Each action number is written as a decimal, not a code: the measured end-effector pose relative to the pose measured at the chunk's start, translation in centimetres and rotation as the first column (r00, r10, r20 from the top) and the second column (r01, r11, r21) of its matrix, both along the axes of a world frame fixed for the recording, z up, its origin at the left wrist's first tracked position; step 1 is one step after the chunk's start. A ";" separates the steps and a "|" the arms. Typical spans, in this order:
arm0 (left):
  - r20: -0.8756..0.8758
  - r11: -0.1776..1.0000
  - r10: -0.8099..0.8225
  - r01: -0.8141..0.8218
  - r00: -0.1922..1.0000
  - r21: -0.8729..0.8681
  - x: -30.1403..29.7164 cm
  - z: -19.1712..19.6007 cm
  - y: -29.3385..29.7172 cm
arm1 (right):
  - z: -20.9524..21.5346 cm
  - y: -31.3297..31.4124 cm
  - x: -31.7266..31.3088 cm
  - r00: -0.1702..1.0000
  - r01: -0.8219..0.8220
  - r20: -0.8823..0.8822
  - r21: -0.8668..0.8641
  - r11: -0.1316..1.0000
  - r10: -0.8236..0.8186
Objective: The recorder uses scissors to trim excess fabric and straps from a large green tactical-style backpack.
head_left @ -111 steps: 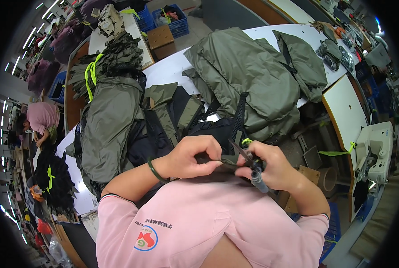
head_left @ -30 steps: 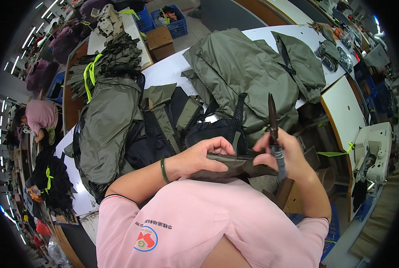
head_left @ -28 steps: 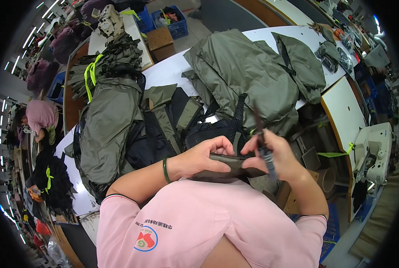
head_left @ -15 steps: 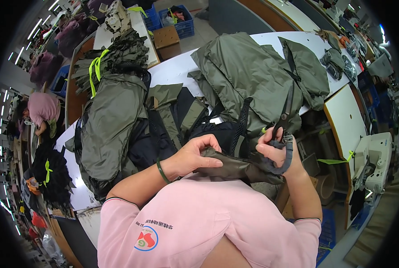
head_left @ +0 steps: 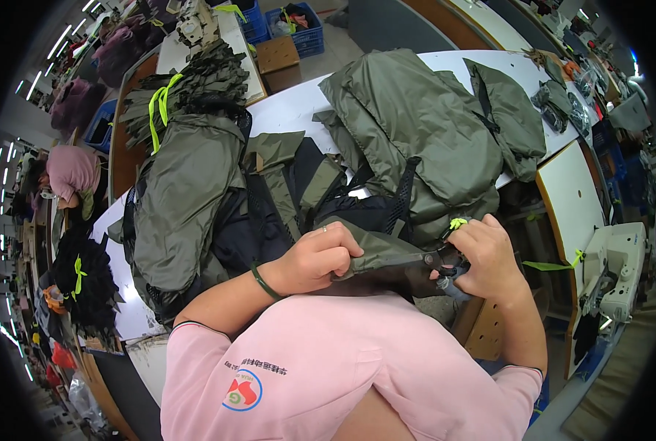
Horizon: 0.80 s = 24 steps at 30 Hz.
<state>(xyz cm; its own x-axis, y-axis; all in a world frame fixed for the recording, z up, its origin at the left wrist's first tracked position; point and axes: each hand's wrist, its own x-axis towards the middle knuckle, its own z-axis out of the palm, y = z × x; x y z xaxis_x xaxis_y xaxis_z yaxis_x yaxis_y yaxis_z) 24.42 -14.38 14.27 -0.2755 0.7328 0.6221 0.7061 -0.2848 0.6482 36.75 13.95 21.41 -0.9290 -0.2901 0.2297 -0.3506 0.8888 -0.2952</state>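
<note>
My left hand (head_left: pixel 317 257) is closed, its fingers pinching an olive-green piece of fabric (head_left: pixel 383 246) in front of my chest. My right hand (head_left: pixel 487 259) grips dark scissors (head_left: pixel 430 260) by the handles, which have grey wrapping and a bright yellow-green tie. The blades point left and lie against the fabric; whether they are parted cannot be made out. Just beyond my hands, dark mesh and olive straps run down from the pile of olive fabric pieces (head_left: pixel 409 125) on the white table (head_left: pixel 287 110).
At the left lies a second olive fabric heap (head_left: pixel 188 206), below a strip bundle (head_left: pixel 210 81) tied with a yellow-green band. A black bundle (head_left: pixel 85 272) hangs farther left. A white sewing machine (head_left: pixel 614 264) stands at the right. Blue crates (head_left: pixel 302 37) sit on the floor beyond the table.
The scissors have swung from pointing up to pointing left, down against the fabric. My left hand has turned and closed more tightly on the fabric, lifting its edge.
</note>
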 end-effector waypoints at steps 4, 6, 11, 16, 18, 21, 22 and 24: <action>0.008 1.000 -0.006 0.006 1.000 -0.010 0.1 0.2 0.1 | 1.0 0.3 -0.4 0.995 -0.096 0.050 0.106 0.990 0.092; 0.010 0.999 -0.025 0.025 1.000 -0.019 0.2 0.3 0.1 | 1.5 0.3 -0.6 0.993 -0.109 0.063 0.114 0.988 0.102; 0.009 0.998 -0.046 0.047 0.999 -0.039 0.4 0.4 0.3 | 2.3 0.6 -1.1 0.982 -0.155 0.135 0.148 0.977 0.135; 0.019 0.997 -0.054 0.055 0.998 -0.050 0.4 0.7 0.4 | 2.2 0.3 -1.4 0.975 -0.183 0.146 0.116 0.976 0.166; 0.020 0.997 -0.050 0.051 0.999 -0.059 0.4 0.6 0.4 | 2.1 0.2 -1.5 0.976 -0.180 0.147 0.114 0.977 0.163; 0.018 0.997 -0.047 0.048 0.999 -0.068 0.3 0.5 0.4 | 2.0 0.1 -1.7 0.977 -0.182 0.133 0.125 0.975 0.165; 0.018 0.997 -0.046 0.047 0.999 -0.069 0.3 0.5 0.4 | 1.9 0.1 -1.7 0.978 -0.185 0.119 0.138 0.973 0.169; 0.027 0.997 -0.048 0.049 0.999 -0.068 0.3 0.4 0.3 | 1.5 0.3 -1.6 0.981 -0.176 0.113 0.143 0.974 0.160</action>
<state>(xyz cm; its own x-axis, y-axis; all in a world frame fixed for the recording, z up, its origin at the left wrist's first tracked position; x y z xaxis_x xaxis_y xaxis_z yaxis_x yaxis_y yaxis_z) 24.72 -14.04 14.68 -0.2539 0.7861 0.5635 0.6756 -0.2728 0.6849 35.18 14.29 22.88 -0.8801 -0.4681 0.0794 -0.4740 0.8567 -0.2032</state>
